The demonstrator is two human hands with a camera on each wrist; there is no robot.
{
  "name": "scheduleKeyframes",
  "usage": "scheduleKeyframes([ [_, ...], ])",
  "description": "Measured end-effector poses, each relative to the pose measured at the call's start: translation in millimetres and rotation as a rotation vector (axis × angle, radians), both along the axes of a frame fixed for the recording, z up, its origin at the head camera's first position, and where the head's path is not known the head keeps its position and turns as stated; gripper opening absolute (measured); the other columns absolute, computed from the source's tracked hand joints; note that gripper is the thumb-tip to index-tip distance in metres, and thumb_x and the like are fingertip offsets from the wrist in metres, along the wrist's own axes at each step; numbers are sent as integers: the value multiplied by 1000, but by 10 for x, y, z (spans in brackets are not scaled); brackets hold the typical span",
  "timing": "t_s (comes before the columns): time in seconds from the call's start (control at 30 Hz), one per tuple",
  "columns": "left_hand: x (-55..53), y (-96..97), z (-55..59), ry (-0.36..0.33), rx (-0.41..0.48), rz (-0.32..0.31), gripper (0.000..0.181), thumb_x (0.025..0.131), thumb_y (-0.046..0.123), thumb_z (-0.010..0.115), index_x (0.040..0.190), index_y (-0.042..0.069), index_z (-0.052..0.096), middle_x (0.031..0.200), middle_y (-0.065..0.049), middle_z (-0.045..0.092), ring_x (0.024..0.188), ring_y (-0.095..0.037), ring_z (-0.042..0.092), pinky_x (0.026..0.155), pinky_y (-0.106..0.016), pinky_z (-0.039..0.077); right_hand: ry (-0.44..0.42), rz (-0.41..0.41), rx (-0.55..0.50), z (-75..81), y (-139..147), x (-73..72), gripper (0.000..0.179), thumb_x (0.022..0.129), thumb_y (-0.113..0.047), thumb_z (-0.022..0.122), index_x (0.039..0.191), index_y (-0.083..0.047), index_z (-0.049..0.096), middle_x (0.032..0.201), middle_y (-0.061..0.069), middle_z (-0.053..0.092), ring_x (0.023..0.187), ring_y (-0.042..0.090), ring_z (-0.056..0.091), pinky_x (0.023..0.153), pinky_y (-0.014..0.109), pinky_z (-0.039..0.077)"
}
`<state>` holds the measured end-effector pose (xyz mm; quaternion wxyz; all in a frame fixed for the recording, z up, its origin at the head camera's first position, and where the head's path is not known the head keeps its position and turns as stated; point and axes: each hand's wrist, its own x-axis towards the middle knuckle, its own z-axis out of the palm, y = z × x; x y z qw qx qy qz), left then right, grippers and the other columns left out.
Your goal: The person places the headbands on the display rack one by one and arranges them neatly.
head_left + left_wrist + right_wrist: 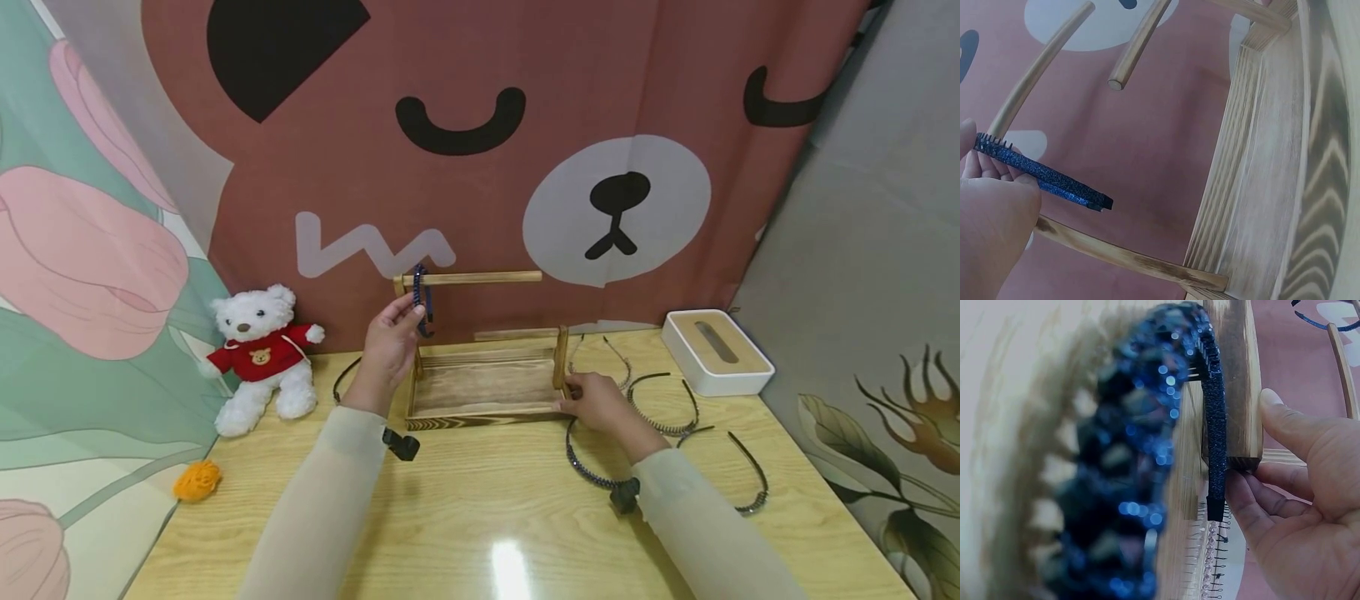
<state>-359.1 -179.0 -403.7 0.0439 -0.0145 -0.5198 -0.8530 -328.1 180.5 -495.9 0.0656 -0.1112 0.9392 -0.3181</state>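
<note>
Dark blue beaded headband (417, 289), one: at the wooden rack (487, 421), centre of frame, seemingly over its upper rod (487, 277); hanging judged begun, with four other headbands (678, 431) off the rack at right and a part-hidden dark hairband (343, 379) at left. Position: upright at the fingertips of the left hand (392, 340), pinched; right hand (600, 404) grips the rack's right end.

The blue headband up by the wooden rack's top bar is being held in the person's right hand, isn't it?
Not quite: it's the left hand. The head view shows its fingers pinching the blue headband up by the top bar of the wooden rack, as you said. The right hand is lower, at the rack's other end.
</note>
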Motion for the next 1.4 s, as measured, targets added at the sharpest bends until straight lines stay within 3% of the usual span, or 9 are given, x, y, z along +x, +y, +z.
scheduleKeyframes([
  [0.3, 21, -54, -49, 27, -12, -31, 48, 112, 6, 62, 158, -4, 51, 129, -4, 62, 103, -7, 59, 83, -17, 49, 8, 3, -1, -7, 7, 4, 55, 103, -27, 79, 150, -2, 65, 131, 18, 77, 120, 35, 74, 97, 51, 63],
  [0.43, 62, -160, -111, 42, -36, -12, 44, 115, 12, 58, 156, -2, 53, 122, 2, 65, 107, -10, 60, 100, -25, 51, 9, 6, -4, -7, 3, 0, 54, 103, -27, 79, 150, -3, 66, 130, 17, 77, 119, 35, 74, 97, 50, 63],
  [0.53, 86, -308, -201, 41, -77, 28, 45, 116, 16, 56, 155, -4, 52, 122, -1, 67, 117, -16, 61, 115, -32, 48, 13, 7, -2, -12, 5, -6, 52, 103, -27, 79, 149, -4, 67, 129, 17, 77, 119, 35, 74, 96, 51, 63],
  [0.63, 112, -521, -334, 9, -321, 82, 48, 114, 25, 61, 154, -2, 56, 128, -6, 68, 122, -19, 62, 117, -35, 49, 12, 1, 1, -17, 10, -9, 52, 103, -27, 80, 149, -5, 67, 130, 17, 77, 120, 35, 74, 97, 51, 63],
  [0.8, 248, -892, -584, 32, -1072, 125, 49, 108, 34, 73, 145, 4, 67, 137, -18, 70, 129, -35, 65, 114, -52, 53, 5, -3, -1, -16, 11, -7, 55, 103, -28, 80, 150, -4, 66, 131, 18, 77, 120, 36, 74, 97, 51, 63],
  [0.9, 354, -1055, -699, 88, -1367, 89, 47, 105, 28, 77, 142, 1, 69, 140, -24, 69, 135, -47, 62, 114, -62, 51, 3, 1, 0, -16, 15, -6, 56, 103, -29, 80, 151, -4, 65, 130, 18, 77, 118, 35, 74, 96, 51, 63],
  [1.03, 431, -1207, -804, 125, -1540, 18, 42, 101, 19, 80, 136, -2, 72, 142, -26, 68, 137, -51, 59, 114, -65, 51, 11, 1, 7, -6, 20, -3, 55, 103, -29, 79, 150, -3, 65, 128, 18, 77, 116, 35, 75, 92, 50, 64],
  [1.17, 459, -1303, -892, 121, -1637, -45, 39, 99, 15, 82, 133, -3, 74, 140, -26, 69, 135, -52, 60, 114, -63, 51, 6, -1, -2, 5, 19, 1, 54, 104, -27, 78, 151, -2, 64, 130, 19, 77, 117, 35, 75, 92, 49, 64],
  [1.4, 470, -1378, -982, 89, -1663, -87, 38, 98, 13, 83, 132, -2, 74, 134, -22, 73, 131, -47, 63, 112, -60, 53, -6, 2, -5, 8, -5, 27, 56, 104, -27, 78, 153, -3, 63, 134, 20, 75, 120, 37, 74, 93, 50, 65],
])
